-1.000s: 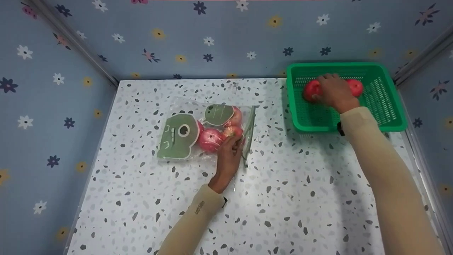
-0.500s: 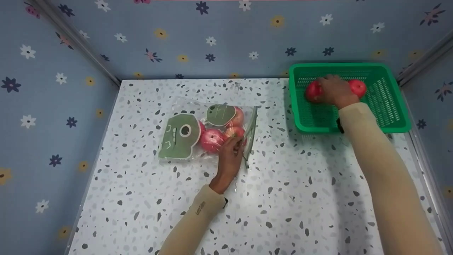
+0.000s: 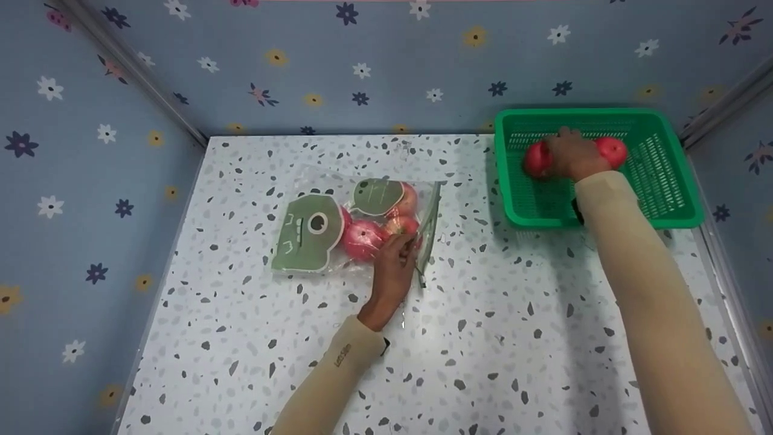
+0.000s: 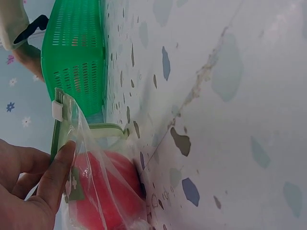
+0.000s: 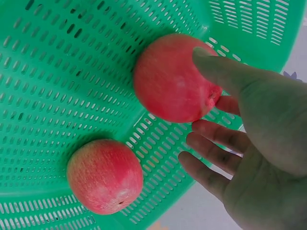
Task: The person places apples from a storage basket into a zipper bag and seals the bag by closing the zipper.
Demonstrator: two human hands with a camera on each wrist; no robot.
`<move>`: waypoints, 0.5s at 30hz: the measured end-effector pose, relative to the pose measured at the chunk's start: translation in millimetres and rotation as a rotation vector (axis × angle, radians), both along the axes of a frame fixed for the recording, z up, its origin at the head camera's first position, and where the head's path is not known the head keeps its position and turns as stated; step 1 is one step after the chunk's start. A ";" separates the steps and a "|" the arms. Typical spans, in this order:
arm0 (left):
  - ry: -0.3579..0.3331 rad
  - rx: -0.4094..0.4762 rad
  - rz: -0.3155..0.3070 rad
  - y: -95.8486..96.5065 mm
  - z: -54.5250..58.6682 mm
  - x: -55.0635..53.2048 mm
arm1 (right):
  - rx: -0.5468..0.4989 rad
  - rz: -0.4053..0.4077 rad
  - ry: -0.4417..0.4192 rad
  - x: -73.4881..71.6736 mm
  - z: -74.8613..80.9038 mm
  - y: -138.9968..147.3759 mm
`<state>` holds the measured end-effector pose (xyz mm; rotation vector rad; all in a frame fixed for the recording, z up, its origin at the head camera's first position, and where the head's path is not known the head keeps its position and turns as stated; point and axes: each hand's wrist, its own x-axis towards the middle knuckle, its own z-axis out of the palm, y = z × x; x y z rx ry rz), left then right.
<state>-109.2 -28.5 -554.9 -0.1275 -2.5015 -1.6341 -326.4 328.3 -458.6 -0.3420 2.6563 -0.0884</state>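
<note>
A clear zip bag (image 3: 305, 238) with green cartoon print lies on the speckled table, several red apples (image 3: 362, 237) inside it. My left hand (image 3: 394, 266) pinches the bag near its open zip end; a white slider (image 4: 57, 110) sits on the green zip strip in the left wrist view. Inside the green basket (image 3: 507, 202), my right hand (image 3: 574, 154) has its thumb and index finger on either side of one apple (image 5: 172, 79). The other fingers of that hand are spread off the fruit. A second apple (image 5: 105, 176) lies beside it in the basket.
Flower-patterned walls (image 3: 386, 66) stand behind and at both sides of the table (image 3: 471, 338). The basket is at the back right, near the corner. Bag and basket lie apart with speckled tabletop between them.
My right hand shifts slightly within the basket around the apple. The left hand keeps its hold on the bag. The head view shifts a little.
</note>
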 end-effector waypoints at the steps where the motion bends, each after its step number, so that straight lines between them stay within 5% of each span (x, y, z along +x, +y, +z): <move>1: 0.000 0.001 0.001 0.1 -0.2 -0.2 | -0.001 -0.008 -0.014 -0.5 0.6 0.2; 15: 0.014 -0.002 0.000 0.5 0.1 -0.2 | 0.029 -0.023 -0.134 7.3 7.4 -5.8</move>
